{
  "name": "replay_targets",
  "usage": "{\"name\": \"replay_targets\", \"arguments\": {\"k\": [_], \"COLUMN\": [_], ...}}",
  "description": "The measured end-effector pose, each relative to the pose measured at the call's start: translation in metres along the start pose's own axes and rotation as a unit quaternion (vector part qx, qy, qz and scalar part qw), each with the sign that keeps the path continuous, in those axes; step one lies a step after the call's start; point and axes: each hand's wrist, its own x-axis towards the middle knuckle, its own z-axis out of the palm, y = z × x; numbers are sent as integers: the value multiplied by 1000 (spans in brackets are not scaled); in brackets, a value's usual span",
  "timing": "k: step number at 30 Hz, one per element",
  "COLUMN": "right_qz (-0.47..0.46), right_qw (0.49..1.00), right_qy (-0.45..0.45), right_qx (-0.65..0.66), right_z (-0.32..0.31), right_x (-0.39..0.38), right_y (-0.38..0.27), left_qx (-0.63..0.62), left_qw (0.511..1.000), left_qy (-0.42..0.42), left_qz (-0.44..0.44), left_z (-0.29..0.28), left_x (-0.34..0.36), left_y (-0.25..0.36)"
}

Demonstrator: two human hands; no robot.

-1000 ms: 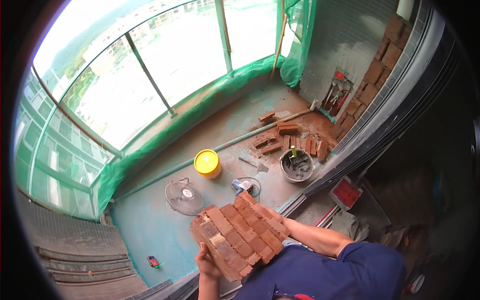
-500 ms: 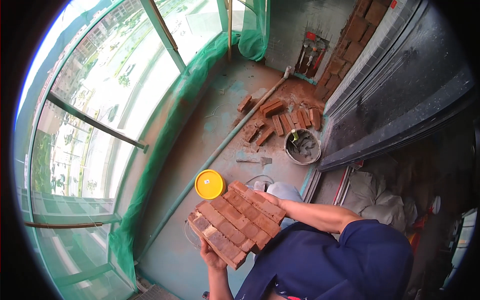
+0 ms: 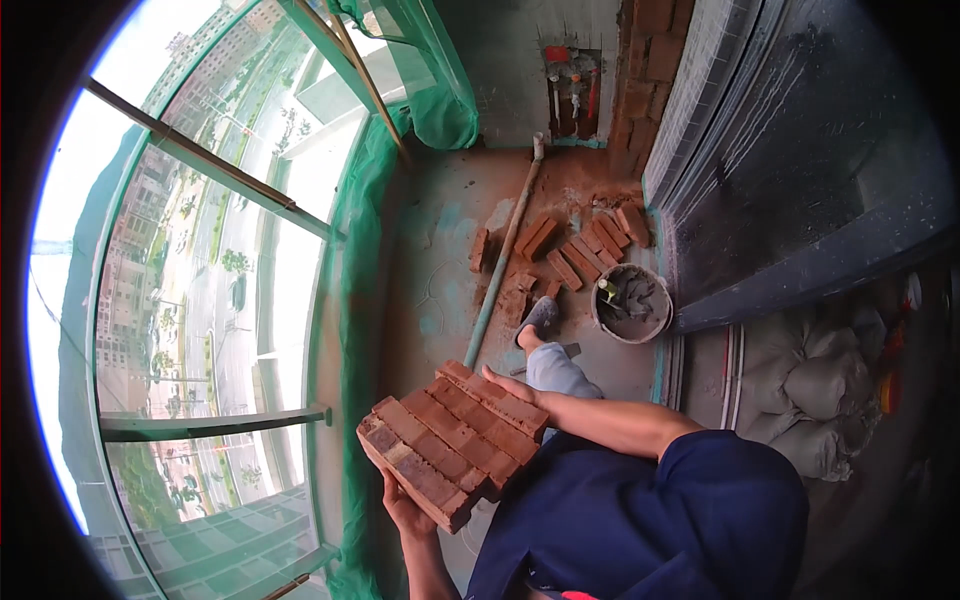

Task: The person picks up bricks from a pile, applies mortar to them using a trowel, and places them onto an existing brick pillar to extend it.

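Observation:
I carry a block of several red-brown bricks (image 3: 440, 435) in front of my body, low in the middle of the view. My left hand (image 3: 400, 495) grips it at the near left side, fingers partly hidden beneath it. My right hand (image 3: 510, 387) holds the far right side, its fingers partly behind the bricks. My foot (image 3: 538, 320) in a dark shoe is on the floor beyond them, beside a green pipe (image 3: 485, 310).
Loose bricks (image 3: 575, 255) lie ahead near a mortar bucket (image 3: 657, 327) with a green-handled tool. A netted glass railing (image 3: 355, 320) runs along the left, a brick column (image 3: 637, 100) stands at the back, and grey sacks (image 3: 820, 385) lie right, beyond a dark door frame (image 3: 800, 280).
The view has swung toward the back wall. My foot has come into view stepping forward, the yellow bucket is out of sight, and the held bricks have shifted slightly left and up.

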Motion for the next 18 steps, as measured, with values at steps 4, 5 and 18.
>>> {"name": "replay_targets", "arguments": {"k": [4,5,18], "right_qz": [-70,-85,-316], "right_qw": [983,974,946], "right_qy": [-147,-159,18], "right_qx": [80,134,78], "right_z": [-18,-23,46], "right_x": [36,42,29], "right_y": [-103,-124,-356], "left_qx": [33,49,111], "left_qw": [999,997,949], "left_qy": [10,-11,-91], "left_qz": [-36,-56,-281], "left_z": [53,66,269], "left_x": [117,147,451], "left_y": [27,35,80]}}
